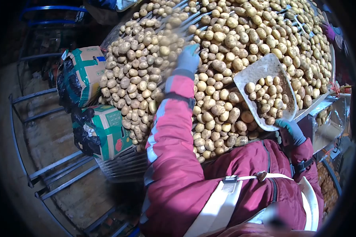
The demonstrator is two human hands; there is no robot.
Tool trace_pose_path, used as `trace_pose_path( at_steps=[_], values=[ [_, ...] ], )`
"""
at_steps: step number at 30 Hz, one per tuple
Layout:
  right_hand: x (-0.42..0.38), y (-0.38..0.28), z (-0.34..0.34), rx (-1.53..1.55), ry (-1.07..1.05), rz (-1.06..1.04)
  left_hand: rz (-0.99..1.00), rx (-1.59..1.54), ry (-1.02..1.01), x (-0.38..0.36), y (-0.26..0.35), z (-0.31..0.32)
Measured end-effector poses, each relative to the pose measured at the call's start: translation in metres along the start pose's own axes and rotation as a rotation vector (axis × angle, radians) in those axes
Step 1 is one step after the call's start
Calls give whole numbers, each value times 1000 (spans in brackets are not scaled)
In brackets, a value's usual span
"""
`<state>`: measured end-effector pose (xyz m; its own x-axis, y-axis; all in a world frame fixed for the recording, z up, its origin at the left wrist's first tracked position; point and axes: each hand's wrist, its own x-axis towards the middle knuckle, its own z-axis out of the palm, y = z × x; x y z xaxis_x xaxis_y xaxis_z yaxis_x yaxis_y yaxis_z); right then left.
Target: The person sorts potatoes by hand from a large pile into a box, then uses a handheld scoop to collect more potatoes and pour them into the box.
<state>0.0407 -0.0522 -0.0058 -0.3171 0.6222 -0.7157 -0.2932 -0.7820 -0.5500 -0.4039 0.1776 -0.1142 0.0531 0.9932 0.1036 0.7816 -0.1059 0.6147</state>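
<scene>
My left hand (189, 59), in a blue-grey glove, is over the potatoes (218, 66) near the top middle; its fingers are partly smeared and their grip is unclear. Beside it, to the left, is a blurred patch of potatoes. With my right hand (292, 131), in a teal glove, I grip the lower edge of a pale, dirty scoop (247, 77). Several small potatoes (268, 94) lie inside the scoop, which rests tilted over the heap.
Two green and brown cartons (87, 75) (110, 124) with black plastic stand left of the heap. Metal bars (63, 164) run along the lower left. Another person's purple-gloved hand (327, 31) shows at the upper right. Clear plastic (330, 122) hangs at the right.
</scene>
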Motion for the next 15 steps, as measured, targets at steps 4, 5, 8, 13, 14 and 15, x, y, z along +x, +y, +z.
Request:
trace_pose_path(
  at_steps=[4, 5, 8, 13, 14, 15],
  values=[
    [0, 1, -1, -18, 17, -9, -75, 118, -138, 10, 6, 6],
    [2, 3, -5, -63, 31, -3, -100, 128, -158, 13, 6, 5],
    [1, 5, -10, -133, 69, 18, -113, 129, -144, 11, 12, 1],
    [-2, 4, -17, -303, 145, 141, -190, -100, -47, 5, -8, 17],
    [0, 10, -15, -311, 222, 101, -304, -343, 16, 1, -4, 18],
    [-5, 5, -9, -297, 229, 98, -332, -551, 20, -1, 4, 13]
  ],
)
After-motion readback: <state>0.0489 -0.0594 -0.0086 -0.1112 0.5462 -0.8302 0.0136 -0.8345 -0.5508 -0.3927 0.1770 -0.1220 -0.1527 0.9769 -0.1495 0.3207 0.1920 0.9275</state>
